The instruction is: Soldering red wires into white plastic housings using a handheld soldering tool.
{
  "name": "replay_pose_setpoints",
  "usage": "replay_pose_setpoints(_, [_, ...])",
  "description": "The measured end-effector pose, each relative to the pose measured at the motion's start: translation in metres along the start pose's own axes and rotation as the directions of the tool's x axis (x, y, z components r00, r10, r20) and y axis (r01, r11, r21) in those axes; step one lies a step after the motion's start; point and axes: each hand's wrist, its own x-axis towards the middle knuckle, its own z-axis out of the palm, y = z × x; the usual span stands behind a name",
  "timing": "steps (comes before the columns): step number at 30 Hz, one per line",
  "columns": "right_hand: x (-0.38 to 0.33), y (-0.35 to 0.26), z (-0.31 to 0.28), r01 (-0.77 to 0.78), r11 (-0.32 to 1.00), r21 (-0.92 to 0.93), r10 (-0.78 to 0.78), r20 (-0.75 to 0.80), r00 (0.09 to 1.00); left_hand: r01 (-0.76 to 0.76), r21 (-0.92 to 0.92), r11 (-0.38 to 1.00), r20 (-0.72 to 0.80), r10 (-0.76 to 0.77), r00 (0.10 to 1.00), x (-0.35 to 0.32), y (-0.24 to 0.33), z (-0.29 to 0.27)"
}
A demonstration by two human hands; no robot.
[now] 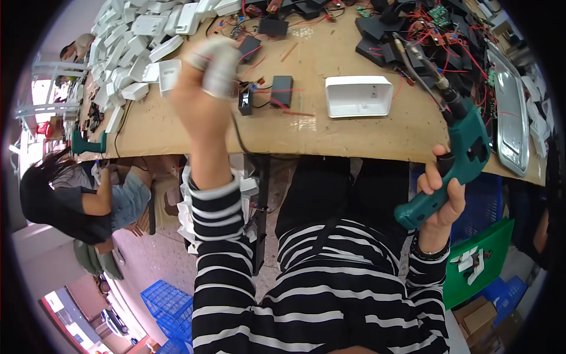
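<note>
My right hand [439, 189] is wrapped round the handle of a green soldering gun [469, 141], whose metal tip points up and away to the far left. Raised over the left part of the table, my left hand [203, 97] is smeared by motion. Something white and blurred covers or sits at its fingers; I cannot tell whether it is finger covers or a held part. Close to that hand lie a small black part [245, 102] with wires and a flat black box [282, 91] with red wires. An open white plastic housing [358, 100] rests between my hands.
White housings [150, 25] are heaped at the far left. Black boxes, red wires and circuit boards [439, 35] pile up at the far right, beside a shiny metal tray [512, 118]. Another person [88, 194] sits at the left. A green bin [480, 259] stands below right.
</note>
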Motion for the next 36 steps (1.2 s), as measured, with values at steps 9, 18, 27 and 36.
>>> replay_pose_setpoints(9, [0.002, 0.005, -0.006, -0.018, 0.998, 0.056, 0.017, 0.013, 1.000, 0.040, -0.793, 0.607, -0.136, -0.241, 0.961, 0.085, -0.031, -0.074])
replay_pose_setpoints(18, [0.006, 0.003, -0.009, -0.018, 0.998, 0.056, 0.018, 0.008, 1.000, 0.036, -0.877, 0.479, -0.045, -0.156, 0.987, 0.138, -0.017, -0.101])
replay_pose_setpoints(27, [0.008, 0.002, -0.011, -0.020, 0.998, 0.066, 0.019, 0.017, 1.000, 0.231, -0.796, 0.560, 0.203, -0.113, 0.973, 0.144, -0.029, -0.074])
replay_pose_setpoints(36, [0.006, -0.005, -0.012, 0.001, 0.999, 0.049, -0.002, 0.010, 1.000, 0.212, -0.966, 0.149, 0.183, -0.187, 0.965, 0.133, -0.019, -0.062])
